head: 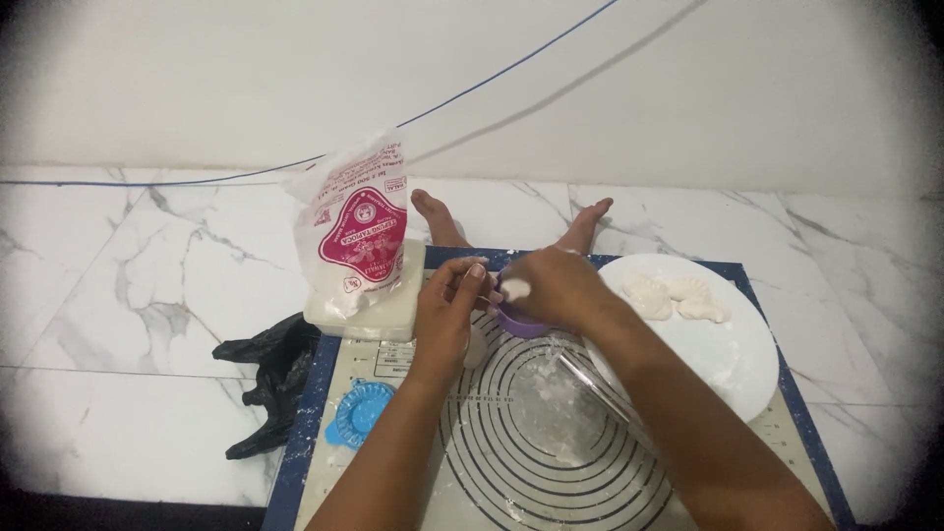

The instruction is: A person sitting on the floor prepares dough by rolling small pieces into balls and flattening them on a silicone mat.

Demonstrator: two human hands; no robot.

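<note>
We are holding a purple dumpling press in our curled right hand while our left hand fingertips are pinching its dough; pressing evenly should seal best.

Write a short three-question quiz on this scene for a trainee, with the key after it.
1. True or false: the white plate already holds shaped dough pieces.
2. Which thing lies on the baking mat outside the person's left forearm? A) a blue dumpling mould B) a rolling pin C) a knife
3. What colour is the round mould under the right hand?

Key:
1. True; several pale folded pieces lie on its far side.
2. A; the blue dumpling mould lies open near the mat's left edge.
3. Purple; the right hand grips it while the left hand meets it from the side, beside the flour bag.
</note>
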